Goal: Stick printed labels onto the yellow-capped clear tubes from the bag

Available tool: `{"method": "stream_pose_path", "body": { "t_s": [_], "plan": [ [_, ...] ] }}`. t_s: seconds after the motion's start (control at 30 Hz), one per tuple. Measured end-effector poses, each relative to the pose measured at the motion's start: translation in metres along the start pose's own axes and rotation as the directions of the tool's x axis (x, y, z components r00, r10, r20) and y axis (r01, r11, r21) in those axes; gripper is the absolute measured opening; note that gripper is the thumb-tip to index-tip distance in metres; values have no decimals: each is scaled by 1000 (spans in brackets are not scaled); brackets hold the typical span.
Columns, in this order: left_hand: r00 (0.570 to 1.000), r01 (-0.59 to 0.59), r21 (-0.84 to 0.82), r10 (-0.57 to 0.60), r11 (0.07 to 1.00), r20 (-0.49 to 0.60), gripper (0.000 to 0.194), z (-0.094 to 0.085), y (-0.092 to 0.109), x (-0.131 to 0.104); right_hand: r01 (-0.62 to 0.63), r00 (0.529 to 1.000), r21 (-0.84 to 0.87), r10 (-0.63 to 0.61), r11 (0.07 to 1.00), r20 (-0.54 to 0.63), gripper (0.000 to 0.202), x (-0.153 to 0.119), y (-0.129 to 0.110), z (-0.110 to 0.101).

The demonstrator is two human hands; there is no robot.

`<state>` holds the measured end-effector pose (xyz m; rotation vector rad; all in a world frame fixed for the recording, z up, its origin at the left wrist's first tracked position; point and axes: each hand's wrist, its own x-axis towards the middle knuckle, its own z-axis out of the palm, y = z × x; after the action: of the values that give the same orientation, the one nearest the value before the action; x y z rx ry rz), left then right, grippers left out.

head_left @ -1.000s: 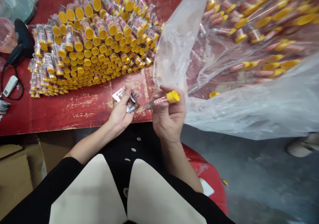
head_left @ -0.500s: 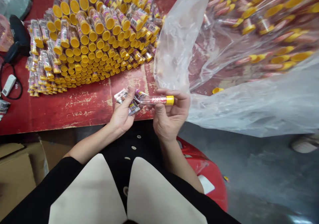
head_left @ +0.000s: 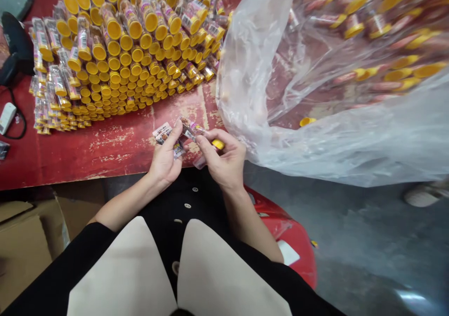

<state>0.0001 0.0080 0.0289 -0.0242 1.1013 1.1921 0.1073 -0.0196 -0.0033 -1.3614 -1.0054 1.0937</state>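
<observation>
My left hand [head_left: 166,159] is closed on a small stack of flat printed plastic sleeves [head_left: 178,150], thumb on top, above the table's front edge. One clear printed sleeve [head_left: 187,129] sticks out from the stack toward the right. My right hand [head_left: 227,161] is closed, with its thumb and forefinger at the edge of this sleeve. Tucked under the same hand's fingers is a clear tube with a yellow cap [head_left: 218,144]. Its clear end points down-left, and its middle is hidden by the fingers.
A big pile of sleeved, yellow-capped tubes [head_left: 119,63] covers the back left of the red table [head_left: 115,152]. At the right, a large clear plastic bag [head_left: 315,152] holds many tubes. A black device [head_left: 17,44] stands far left. Below are a red stool [head_left: 294,231] and cardboard [head_left: 28,241].
My right hand has turned and moved left. Its tube has swung from level to tilted under the fingers, and the thumb and forefinger now meet the sleeve. My left hand has shifted slightly left.
</observation>
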Motion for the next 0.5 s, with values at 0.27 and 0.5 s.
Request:
{"method": "stream_pose_path", "body": {
  "t_s": [0.27, 0.5],
  "plan": [
    [999, -40, 17, 40, 999, -26, 20, -8, 5, 12, -88, 994, 368, 56, 926, 96, 43, -5, -3, -20],
    [998, -46, 88, 43, 995, 38, 32, -13, -4, 5, 277, 949, 12, -271, 961, -163, 32, -13, 6, -13]
  ]
}}
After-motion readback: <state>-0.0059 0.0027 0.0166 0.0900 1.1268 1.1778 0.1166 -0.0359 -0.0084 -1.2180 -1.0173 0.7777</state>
